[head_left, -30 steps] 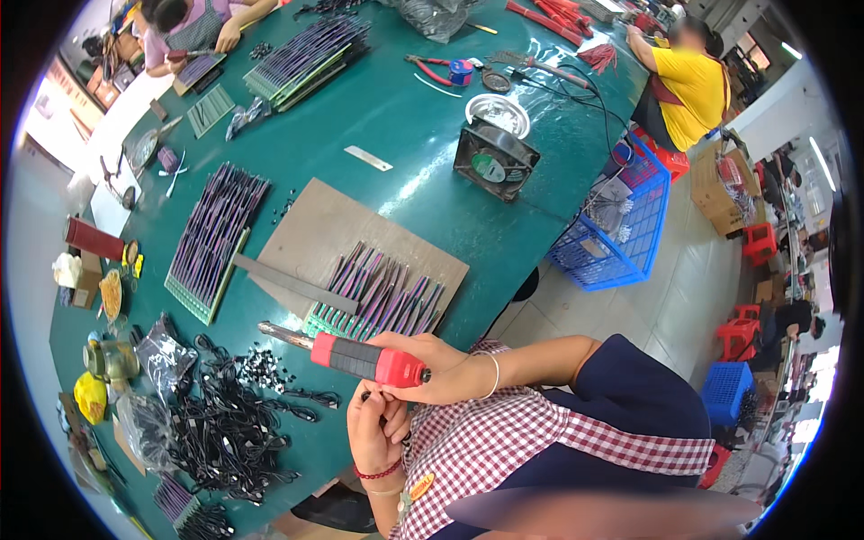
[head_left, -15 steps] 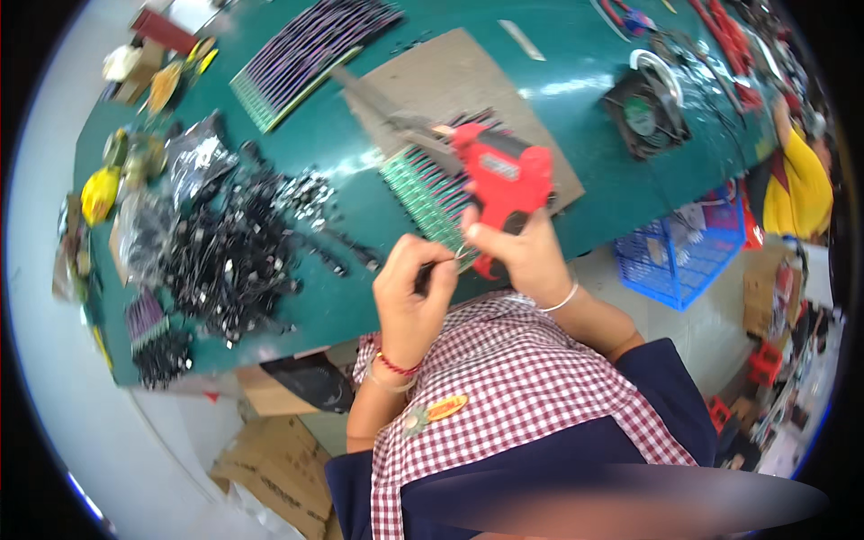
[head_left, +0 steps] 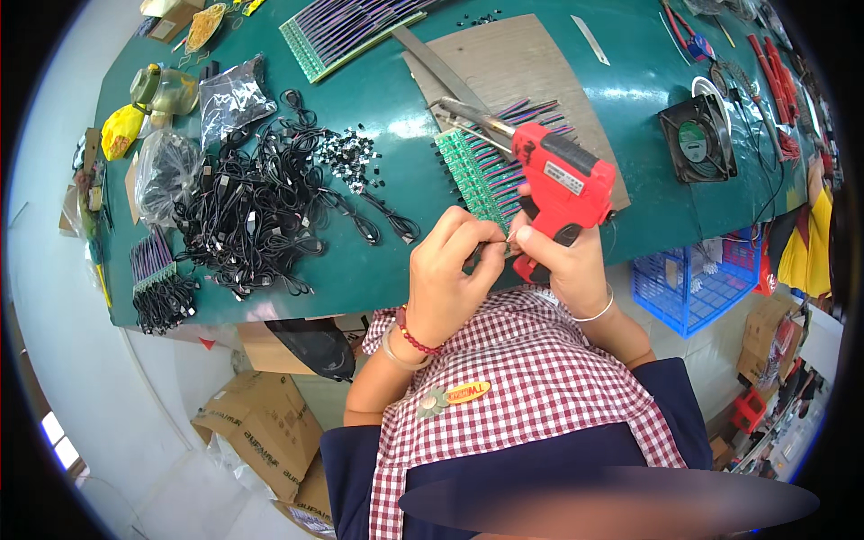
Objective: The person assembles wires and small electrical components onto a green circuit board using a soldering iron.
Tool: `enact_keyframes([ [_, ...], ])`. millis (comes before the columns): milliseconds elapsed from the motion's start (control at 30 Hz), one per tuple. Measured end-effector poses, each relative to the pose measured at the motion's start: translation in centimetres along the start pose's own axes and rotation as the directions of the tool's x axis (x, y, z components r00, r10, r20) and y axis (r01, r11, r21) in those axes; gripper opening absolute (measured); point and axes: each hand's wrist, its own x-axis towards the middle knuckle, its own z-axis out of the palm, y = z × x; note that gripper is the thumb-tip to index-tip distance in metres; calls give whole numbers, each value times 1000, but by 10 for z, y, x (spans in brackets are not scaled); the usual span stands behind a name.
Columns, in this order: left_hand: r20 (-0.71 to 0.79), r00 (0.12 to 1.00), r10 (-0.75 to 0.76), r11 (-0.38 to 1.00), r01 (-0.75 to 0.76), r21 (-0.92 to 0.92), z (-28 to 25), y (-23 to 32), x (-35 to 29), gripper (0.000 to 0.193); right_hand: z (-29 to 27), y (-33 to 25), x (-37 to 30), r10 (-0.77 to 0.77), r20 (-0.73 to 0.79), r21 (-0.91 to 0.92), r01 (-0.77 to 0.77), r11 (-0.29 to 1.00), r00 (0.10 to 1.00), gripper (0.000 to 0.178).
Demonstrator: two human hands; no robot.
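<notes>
My right hand grips a red pistol-shaped soldering gun whose long metal tip points left over a row of green circuit boards with coloured wires. My left hand pinches a small part at the near edge of the green table, fingertips touching my right thumb. What the small part is cannot be made out. The boards lie on a brown sheet.
A heap of black cables and small black-and-white parts lie to the left. Bags, more wired boards, a black fan and red-handled tools sit around. A blue crate and cardboard boxes stand on the floor.
The view has tipped downward toward my lap. My right hand carried the soldering gun from low beside the boards up over them, and both hands came together at the table edge.
</notes>
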Motion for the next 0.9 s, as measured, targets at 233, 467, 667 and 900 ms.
enact_keyframes([
  [233,50,999,-21,992,15,128,-18,-21,27,8,-12,-13,2,-111,-94,-23,110,994,989,38],
  [467,64,997,45,925,-66,374,-26,-55,72,6,-44,-9,-14,-19,-136,-41,14,999,991,31],
  [667,155,988,4,893,-73,443,-28,-64,91,6,-39,-6,-8,40,-146,-6,-42,999,988,28],
  [900,177,984,-21,917,-52,395,-29,-68,95,6,-33,-4,-11,80,-167,-101,-98,990,983,22],
])
